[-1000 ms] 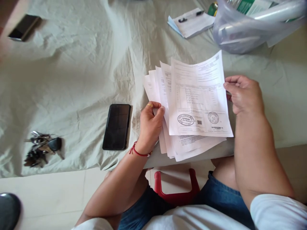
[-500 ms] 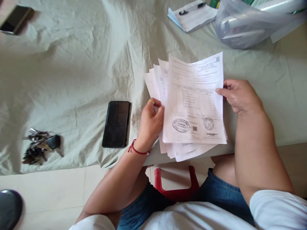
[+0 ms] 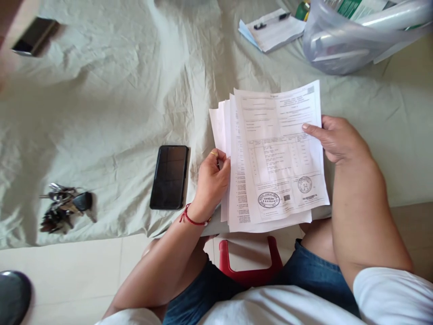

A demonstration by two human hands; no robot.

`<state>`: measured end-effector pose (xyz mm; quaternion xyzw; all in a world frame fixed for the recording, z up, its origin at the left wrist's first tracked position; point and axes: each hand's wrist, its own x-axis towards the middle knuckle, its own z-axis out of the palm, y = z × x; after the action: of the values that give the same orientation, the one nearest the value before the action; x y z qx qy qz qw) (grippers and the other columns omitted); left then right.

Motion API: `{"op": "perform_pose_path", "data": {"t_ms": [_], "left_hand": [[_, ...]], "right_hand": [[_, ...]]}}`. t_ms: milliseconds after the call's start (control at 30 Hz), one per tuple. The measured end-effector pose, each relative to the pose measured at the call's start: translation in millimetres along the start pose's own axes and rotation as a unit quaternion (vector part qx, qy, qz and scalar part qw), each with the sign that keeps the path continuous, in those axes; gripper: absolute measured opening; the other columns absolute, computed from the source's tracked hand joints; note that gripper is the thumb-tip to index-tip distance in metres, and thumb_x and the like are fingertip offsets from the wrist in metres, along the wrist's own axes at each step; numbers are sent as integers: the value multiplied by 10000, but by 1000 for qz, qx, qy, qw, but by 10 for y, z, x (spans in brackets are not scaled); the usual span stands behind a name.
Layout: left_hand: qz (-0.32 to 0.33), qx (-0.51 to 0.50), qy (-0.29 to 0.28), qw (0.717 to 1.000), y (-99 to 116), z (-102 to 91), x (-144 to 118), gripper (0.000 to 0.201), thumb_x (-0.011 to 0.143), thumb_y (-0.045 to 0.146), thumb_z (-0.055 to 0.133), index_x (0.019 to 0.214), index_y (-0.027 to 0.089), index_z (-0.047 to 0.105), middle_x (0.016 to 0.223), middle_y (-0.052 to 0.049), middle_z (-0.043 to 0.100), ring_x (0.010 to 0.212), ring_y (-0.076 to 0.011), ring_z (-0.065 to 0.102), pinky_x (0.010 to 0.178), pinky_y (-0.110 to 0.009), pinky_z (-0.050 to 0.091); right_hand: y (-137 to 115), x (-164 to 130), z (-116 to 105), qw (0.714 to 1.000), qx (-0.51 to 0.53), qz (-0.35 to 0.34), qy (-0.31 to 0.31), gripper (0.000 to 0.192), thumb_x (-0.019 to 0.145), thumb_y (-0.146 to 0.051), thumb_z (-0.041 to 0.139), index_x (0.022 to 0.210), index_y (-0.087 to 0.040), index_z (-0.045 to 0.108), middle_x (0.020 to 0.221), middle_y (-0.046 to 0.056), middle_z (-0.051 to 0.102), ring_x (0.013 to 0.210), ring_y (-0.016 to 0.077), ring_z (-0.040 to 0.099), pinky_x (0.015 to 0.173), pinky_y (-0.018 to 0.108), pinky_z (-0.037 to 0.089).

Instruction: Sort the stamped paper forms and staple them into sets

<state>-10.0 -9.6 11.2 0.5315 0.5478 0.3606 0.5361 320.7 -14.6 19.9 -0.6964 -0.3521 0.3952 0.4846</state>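
Observation:
Several printed sheets of paper are fanned out between my hands, tilted above the edge of the cloth-covered surface. The top sheet carries a table of text and two round stamps. My left hand pinches the left edges of the sheets behind it, thumb against the fingers. My right hand grips the top sheet's right edge, thumb on the front and fingers hidden behind. A black phone lies just left of my left hand, screen up.
A bunch of keys lies at the left on the green cloth. Another phone is at the far left. A pad with a pen and a filled plastic bag sit at the back right. Below is a red stool.
The top sheet has shifted right and slightly down and turned a little, baring more of the printed sheet under it. My left hand has moved slightly down.

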Motion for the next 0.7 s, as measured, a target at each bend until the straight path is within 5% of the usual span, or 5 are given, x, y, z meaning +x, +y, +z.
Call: {"op": "perform_pose_path", "data": {"t_ms": [200, 500, 633, 700], "left_hand": [[-13, -22, 16, 1000, -19, -7, -10, 318, 1011, 401, 818, 917, 271, 543, 786, 18, 552, 713, -176, 528, 642, -305, 440], [-12, -65, 87, 994, 100, 10, -67, 359, 1094, 478, 767, 1328, 266, 599, 1029, -37, 716, 1032, -237, 740, 852, -347, 579], [-66, -130, -8, 989, 14, 24, -22, 77, 1088, 312, 677, 1087, 244, 643, 930, -31, 702, 828, -197, 688, 764, -326, 575], [-62, -132, -10, 989, -5, 37, -13, 186, 1105, 347, 642, 954, 241, 621, 931, -39, 701, 836, -192, 679, 795, -326, 581]], "right_hand": [[-78, -55, 106, 999, 48, -12, 15, 176, 823, -214, 959, 980, -203, 879, 965, 60, 890, 1098, 299, 835, 1122, 526, 657], [-64, -65, 168, 997, 78, 5, 16, 150, 868, -159, 879, 1018, -162, 870, 971, 98, 884, 975, 281, 842, 1067, 526, 671], [-75, -117, 173, 995, 89, 27, -33, 281, 788, -289, 984, 1032, -208, 872, 980, 72, 887, 1053, 305, 845, 1145, 560, 648], [-68, -151, 183, 993, 96, 37, -54, 361, 732, -359, 1033, 1028, -228, 873, 1014, 68, 896, 1074, 314, 848, 1168, 572, 642]]}}
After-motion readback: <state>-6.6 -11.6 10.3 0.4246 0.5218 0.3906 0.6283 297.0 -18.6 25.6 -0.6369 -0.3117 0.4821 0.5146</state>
